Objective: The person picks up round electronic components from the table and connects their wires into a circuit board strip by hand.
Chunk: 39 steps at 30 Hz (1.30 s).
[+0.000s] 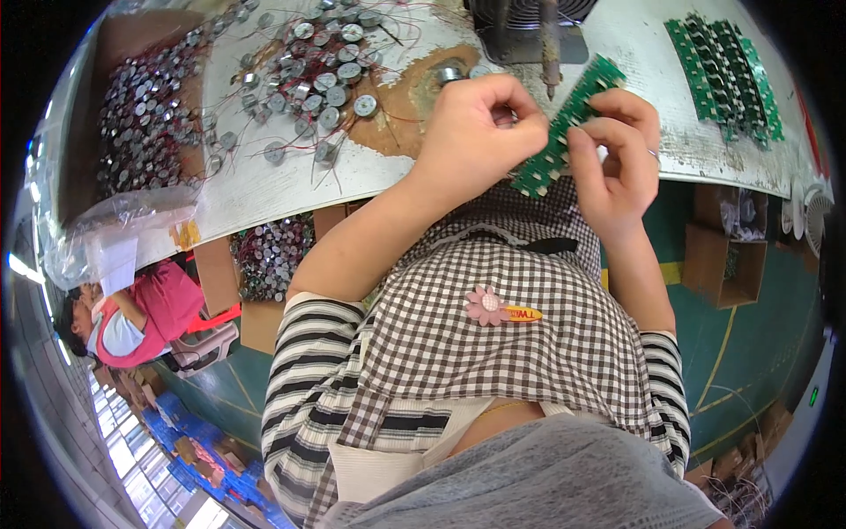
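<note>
Cardboard box (132, 33): silver discs (150, 119) heaped. Right hand (624, 154) holding green board (566, 122).

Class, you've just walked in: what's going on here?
The person's right hand holds a green circuit strip at a slant. Their left hand is curled beside it; what it grips, if anything, is unclear. Red-wired round metal parts lie scattered to the left, and more green strips lie at the right.

The single view peers steeply down from a head-worn fisheye, close above the hands (489, 132), bending straight lines toward its rim, so the near edge of the surface (634, 35) bows across its upper half
</note>
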Available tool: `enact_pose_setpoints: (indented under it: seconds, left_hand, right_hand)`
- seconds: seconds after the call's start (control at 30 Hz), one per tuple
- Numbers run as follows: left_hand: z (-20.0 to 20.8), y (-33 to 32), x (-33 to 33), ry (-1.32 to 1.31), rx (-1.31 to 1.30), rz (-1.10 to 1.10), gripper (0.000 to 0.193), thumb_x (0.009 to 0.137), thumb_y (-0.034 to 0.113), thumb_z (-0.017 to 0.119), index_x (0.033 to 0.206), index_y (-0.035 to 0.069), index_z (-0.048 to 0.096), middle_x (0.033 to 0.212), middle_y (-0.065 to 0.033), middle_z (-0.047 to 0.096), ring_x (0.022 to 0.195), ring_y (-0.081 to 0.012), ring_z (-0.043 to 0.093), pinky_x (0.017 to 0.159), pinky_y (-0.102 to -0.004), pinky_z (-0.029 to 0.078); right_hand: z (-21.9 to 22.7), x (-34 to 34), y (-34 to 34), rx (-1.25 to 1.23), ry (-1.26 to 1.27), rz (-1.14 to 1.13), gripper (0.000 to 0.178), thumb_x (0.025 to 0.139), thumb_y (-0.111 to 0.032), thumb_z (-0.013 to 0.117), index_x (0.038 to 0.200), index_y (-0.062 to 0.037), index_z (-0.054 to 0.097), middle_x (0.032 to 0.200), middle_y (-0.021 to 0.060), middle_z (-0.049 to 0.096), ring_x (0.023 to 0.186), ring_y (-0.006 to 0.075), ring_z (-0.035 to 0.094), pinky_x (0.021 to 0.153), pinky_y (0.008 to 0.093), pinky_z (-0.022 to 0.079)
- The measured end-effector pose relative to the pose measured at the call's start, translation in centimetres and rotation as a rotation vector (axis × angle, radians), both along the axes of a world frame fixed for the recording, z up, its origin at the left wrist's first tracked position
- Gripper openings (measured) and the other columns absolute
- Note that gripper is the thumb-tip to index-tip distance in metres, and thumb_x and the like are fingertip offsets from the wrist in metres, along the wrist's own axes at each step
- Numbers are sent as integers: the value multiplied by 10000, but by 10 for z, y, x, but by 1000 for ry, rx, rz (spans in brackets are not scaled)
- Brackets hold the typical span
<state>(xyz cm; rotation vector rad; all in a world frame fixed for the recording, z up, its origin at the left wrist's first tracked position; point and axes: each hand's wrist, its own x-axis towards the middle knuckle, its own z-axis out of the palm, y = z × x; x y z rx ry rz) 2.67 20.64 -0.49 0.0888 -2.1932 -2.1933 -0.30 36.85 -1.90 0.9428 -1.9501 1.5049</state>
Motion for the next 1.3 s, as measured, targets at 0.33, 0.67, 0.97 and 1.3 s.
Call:
enact_pose_setpoints:
  seconds: [0.33, 0.67, 0.97, 1.3]
  left_hand:
    - [65, -91, -54, 603, -990, 296, 126, 782, 74, 650, 865, -19, 669, 837, -150, 635, 761, -304, 600, 684, -352, 460]
    - [45, -126, -82, 389, -1598, -73, 85, 753, 110, 592, 752, 43, 644, 786, -178, 553, 817, -361, 565, 717, -443, 463]
    - [29, -140, -83, 394, -1228, 322, 91, 780, 107, 605, 803, 35, 655, 879, -157, 606, 763, -312, 597, 686, -373, 477]
    - [32, -157, -44, 359, -158, 310, 173, 904, 114, 568, 877, -56, 585, 1061, -125, 600, 798, -170, 590, 738, -283, 477]
  right_hand:
    - [-16, -2, 3, -229, -382, 85, 28, 851, 62, 599, 862, 57, 574, 932, 131, 612, 686, 98, 559, 600, 198, 472]
    - [-22, -6, 2, -213, -375, 115, 39, 859, 61, 587, 846, 44, 554, 917, 103, 599, 678, 75, 535, 586, 184, 444]
    - [-24, -5, 3, -220, -373, 128, 44, 854, 67, 590, 854, 42, 554, 919, 104, 598, 709, 78, 537, 605, 183, 440]
    - [-24, -5, 3, -205, -359, 121, 53, 849, 78, 585, 854, 41, 547, 906, 104, 598, 712, 82, 542, 608, 185, 446]
